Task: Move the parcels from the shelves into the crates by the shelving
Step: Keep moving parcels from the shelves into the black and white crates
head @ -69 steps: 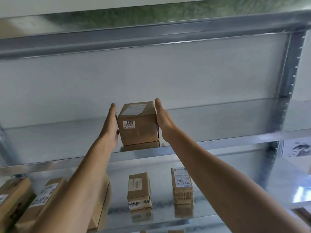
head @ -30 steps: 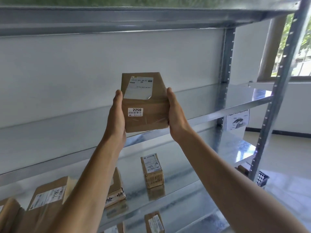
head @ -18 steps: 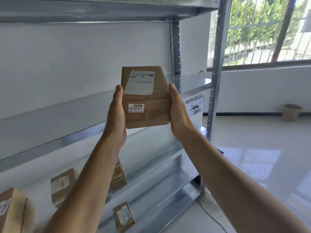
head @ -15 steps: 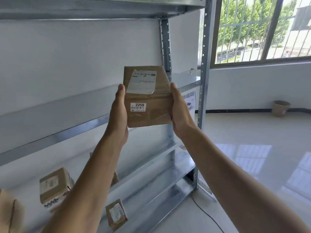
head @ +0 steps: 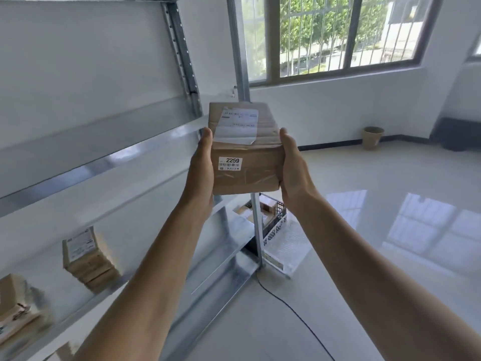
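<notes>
"Brown cardboard parcel [head: 247, 152], sticker 2259: report its position."

"Centre of the frame, in the air, clear of the shelving [head: 104, 162]. It touches nothing but my hands. The sticker faces me; a white shipping label lies on the top face."

"Hand state?"

"My left hand [head: 201, 170] presses flat on the parcel's left side, and my right hand [head: 294, 168] presses flat on its right side. Both thumbs lie straight along the front edges. The parcel is clamped between my two palms. The fingers run back along the sides, and I cannot see their tips."

"Location of the crate?"

"The crate [head: 277, 231] stands on the floor just below the parcel in the frame, beside the shelving's end upright. It has lattice walls, and cardboard shows inside it."

"Stock on the shelves?"

"One small box [head: 83, 256] is at lower left, upright, with a label on top. Another box [head: 13, 303] is at the far left edge, partly cut off."

"Other items?"

"A dark cable [head: 294, 311] runs across the glossy floor. A bin [head: 373, 138] stands by the far wall, right of centre, under the barred window [head: 338, 35]."
</notes>
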`<control>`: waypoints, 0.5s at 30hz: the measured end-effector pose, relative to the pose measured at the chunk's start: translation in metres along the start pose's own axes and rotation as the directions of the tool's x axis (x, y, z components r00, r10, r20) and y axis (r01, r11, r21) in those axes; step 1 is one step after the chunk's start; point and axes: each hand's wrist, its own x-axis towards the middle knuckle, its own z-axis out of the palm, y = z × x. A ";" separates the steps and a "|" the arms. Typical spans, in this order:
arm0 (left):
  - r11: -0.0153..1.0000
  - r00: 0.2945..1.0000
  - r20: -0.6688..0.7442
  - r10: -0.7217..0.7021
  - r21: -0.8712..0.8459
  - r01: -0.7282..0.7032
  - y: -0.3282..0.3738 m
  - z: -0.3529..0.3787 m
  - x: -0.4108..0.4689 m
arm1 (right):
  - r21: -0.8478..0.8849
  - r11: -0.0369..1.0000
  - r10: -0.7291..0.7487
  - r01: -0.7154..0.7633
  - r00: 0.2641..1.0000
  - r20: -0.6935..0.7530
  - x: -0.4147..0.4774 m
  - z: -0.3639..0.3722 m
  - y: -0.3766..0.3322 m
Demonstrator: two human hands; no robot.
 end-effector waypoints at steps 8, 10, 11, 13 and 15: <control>0.995 0.988 0.127 -0.092 -0.015 0.095 -0.054 0.071 0.049 | 0.003 0.998 0.057 -0.058 0.988 -0.145 0.035 -0.082 0.009; 0.993 0.984 0.136 -0.115 0.002 0.115 -0.071 0.087 0.071 | 0.003 0.997 0.074 -0.074 0.981 -0.179 0.051 -0.097 0.013; 0.992 0.983 0.138 -0.122 0.000 0.123 -0.083 0.094 0.085 | 0.003 0.997 0.080 -0.081 0.977 -0.197 0.061 -0.104 0.015; 0.989 0.979 0.149 -0.142 -0.009 0.145 -0.110 0.109 0.121 | -0.013 0.996 0.087 -0.093 0.971 -0.224 0.087 -0.119 0.020; 0.984 0.970 0.172 -0.174 -0.019 0.180 -0.128 0.121 0.147 | -0.028 0.995 0.091 -0.100 0.967 -0.240 0.110 -0.131 0.025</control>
